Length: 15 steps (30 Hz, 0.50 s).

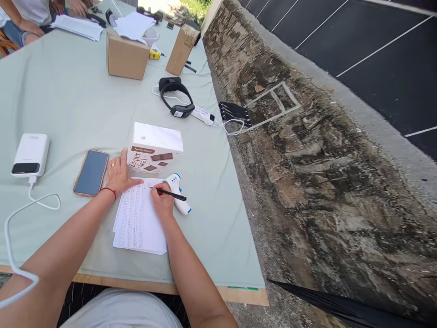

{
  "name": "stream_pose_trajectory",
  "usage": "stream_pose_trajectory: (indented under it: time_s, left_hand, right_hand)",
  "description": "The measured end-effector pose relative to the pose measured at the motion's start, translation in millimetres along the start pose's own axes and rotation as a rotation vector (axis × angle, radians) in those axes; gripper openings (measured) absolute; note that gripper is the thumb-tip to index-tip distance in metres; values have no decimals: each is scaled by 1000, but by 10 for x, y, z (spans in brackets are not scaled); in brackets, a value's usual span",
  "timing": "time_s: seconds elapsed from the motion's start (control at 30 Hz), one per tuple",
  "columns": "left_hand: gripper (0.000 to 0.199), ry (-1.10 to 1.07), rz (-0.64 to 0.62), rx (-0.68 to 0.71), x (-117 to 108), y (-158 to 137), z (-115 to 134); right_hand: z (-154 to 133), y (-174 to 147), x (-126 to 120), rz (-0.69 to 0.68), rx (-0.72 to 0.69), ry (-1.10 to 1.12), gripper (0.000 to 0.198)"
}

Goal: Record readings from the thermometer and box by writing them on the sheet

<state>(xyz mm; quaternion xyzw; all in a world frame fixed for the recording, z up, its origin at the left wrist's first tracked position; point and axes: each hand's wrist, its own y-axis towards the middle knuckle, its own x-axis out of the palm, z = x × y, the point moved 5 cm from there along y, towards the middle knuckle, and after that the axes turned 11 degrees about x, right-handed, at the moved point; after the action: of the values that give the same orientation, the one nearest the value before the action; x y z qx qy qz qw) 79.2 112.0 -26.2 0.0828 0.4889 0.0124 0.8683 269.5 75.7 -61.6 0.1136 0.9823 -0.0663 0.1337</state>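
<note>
In the head view, the right grip [162, 199] is closed around a pen [174, 195], its tip at the papers [150, 223] beneath. The left grip [119, 174] lies open, thumb on the papers' top edge, a phone [91, 173] just left of it, a box [159, 139] just right. A thermometer [173, 182] lies right of the right grip.

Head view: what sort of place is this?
Probably an outdoor workspace: sunlit grass shows beyond the covered table, and rough, weathered stonework runs along its right side.
</note>
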Motion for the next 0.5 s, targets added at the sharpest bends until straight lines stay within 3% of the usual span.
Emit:
stream_pose_trajectory:
  time_s: [0.5]
  left_hand:
    - [134,-22,5,-4,-21,-4,13]
  right_hand:
    - [34,-21,-28,67,45,20,14]
